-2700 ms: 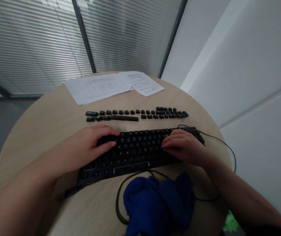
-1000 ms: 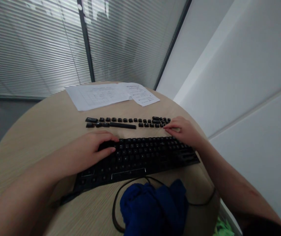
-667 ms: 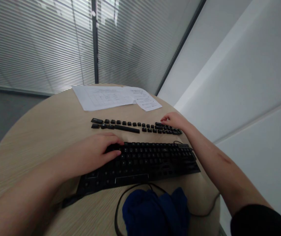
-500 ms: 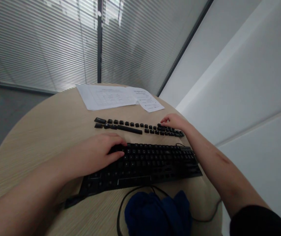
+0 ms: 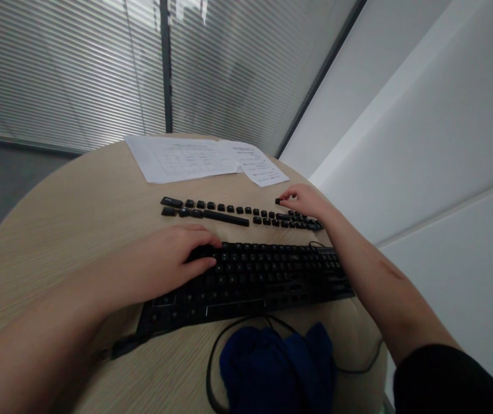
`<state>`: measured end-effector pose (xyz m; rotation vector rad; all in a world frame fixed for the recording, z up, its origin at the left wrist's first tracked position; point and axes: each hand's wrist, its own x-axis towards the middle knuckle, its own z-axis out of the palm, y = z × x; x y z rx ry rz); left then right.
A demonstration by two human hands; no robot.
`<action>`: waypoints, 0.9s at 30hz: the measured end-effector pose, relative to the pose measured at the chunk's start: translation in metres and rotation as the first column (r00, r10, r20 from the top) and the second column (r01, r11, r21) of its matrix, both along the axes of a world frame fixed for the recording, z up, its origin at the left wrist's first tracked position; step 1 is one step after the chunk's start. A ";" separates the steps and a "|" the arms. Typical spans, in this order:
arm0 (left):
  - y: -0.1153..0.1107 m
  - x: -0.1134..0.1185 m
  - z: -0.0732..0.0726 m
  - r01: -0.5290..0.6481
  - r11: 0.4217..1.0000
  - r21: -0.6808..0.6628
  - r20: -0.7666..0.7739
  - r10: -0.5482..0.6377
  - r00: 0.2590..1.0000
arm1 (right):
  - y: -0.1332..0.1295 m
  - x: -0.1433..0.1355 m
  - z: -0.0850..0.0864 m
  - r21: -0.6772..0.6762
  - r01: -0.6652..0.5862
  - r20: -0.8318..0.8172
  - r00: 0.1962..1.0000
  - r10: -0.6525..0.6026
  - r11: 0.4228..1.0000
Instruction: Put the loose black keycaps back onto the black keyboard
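A black keyboard (image 5: 250, 276) lies across the table, with bare spots where keycaps are absent along its near side. My left hand (image 5: 184, 256) rests on its left part, thumb and fingers apart, with no object seen between them. Beyond the keyboard, loose black keycaps are laid out in two rows, among them a long bar keycap (image 5: 226, 218) and a wide one (image 5: 172, 202) at the left end. At the right end of the rows, my right hand (image 5: 296, 198) pinches a small black keycap (image 5: 278, 201) at its fingertips.
Printed papers (image 5: 186, 161) lie at the far side of the round wooden table (image 5: 57, 230). A dark blue cloth (image 5: 268, 368) and a looped black cable (image 5: 212, 356) are at the near edge. Blinds stand behind, a white wall at right.
My right hand has taken hold of a keycap at the right of the far row and moved it slightly away from the others. My left hand stays on the keyboard. The view has shifted slightly.
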<state>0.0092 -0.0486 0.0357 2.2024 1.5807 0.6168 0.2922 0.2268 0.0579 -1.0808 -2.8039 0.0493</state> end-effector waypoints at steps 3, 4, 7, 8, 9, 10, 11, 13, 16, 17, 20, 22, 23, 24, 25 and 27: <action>0.001 -0.001 -0.001 0.009 1.000 -0.001 -0.003 -0.009 1.000 | -0.036 0.025 0.011 0.056 -0.120 -0.164 0.978 0.127 0.991; 0.001 -0.002 -0.002 0.009 1.000 -0.001 -0.001 -0.009 1.000 | -0.053 0.037 0.013 0.066 -0.158 -0.213 0.963 0.169 0.985; 0.003 -0.004 -0.005 0.009 1.000 0.001 0.008 -0.009 1.000 | -0.107 0.074 0.011 0.049 -0.228 -0.331 0.915 0.231 0.972; 0.004 -0.004 -0.006 0.008 1.000 -0.002 0.009 -0.008 1.000 | -0.123 0.084 0.007 0.033 -0.246 -0.352 0.904 0.242 0.969; 0.005 -0.005 -0.007 0.009 1.000 -0.006 0.007 -0.009 1.000 | -0.137 0.093 0.002 0.023 -0.268 -0.374 0.891 0.257 0.963; 0.005 -0.005 -0.007 0.011 1.000 -0.008 0.004 -0.011 1.000 | -0.149 0.100 -0.003 0.012 -0.280 -0.393 0.882 0.262 0.960; 0.006 -0.006 -0.008 0.011 1.000 -0.009 -0.001 -0.011 1.000 | -0.158 0.104 -0.010 0.009 -0.285 -0.406 0.875 0.264 0.958; 0.006 -0.006 -0.007 0.010 1.000 -0.012 -0.016 -0.010 1.000 | -0.169 0.108 -0.022 0.023 -0.287 -0.421 0.866 0.269 0.958; 0.004 -0.006 -0.002 -0.008 0.999 -0.033 -0.042 0.006 0.999 | -0.173 0.105 -0.036 0.060 -0.305 -0.415 0.858 0.302 0.950; 0.002 -0.005 0.000 -0.021 0.999 -0.046 -0.054 0.019 0.998 | -0.173 0.104 -0.039 0.072 -0.315 -0.412 0.855 0.316 0.946; 0.000 -0.002 0.008 -0.056 0.994 -0.097 -0.095 0.047 0.994 | -0.170 0.100 -0.046 0.111 -0.341 -0.405 0.842 0.356 0.933; -0.001 -0.001 0.011 -0.070 0.989 -0.127 -0.114 0.056 0.992 | -0.169 0.099 -0.048 0.129 -0.358 -0.388 0.840 0.379 0.925; 0.000 -0.001 0.011 -0.073 0.988 -0.135 -0.116 0.057 0.992 | -0.168 0.098 -0.049 0.134 -0.363 -0.378 0.841 0.386 0.922; 0.000 -0.002 0.011 -0.075 0.988 -0.137 -0.115 0.059 0.992 | -0.168 0.098 -0.050 0.138 -0.365 -0.369 0.844 0.390 0.921; 0.001 -0.002 0.011 -0.081 0.987 -0.138 -0.113 0.066 0.991 | -0.169 0.097 -0.050 0.143 -0.363 -0.364 0.846 0.390 0.921; 0.002 -0.002 0.011 -0.092 0.986 -0.142 -0.109 0.077 0.991 | -0.170 0.096 -0.049 0.159 -0.351 -0.358 0.850 0.386 0.923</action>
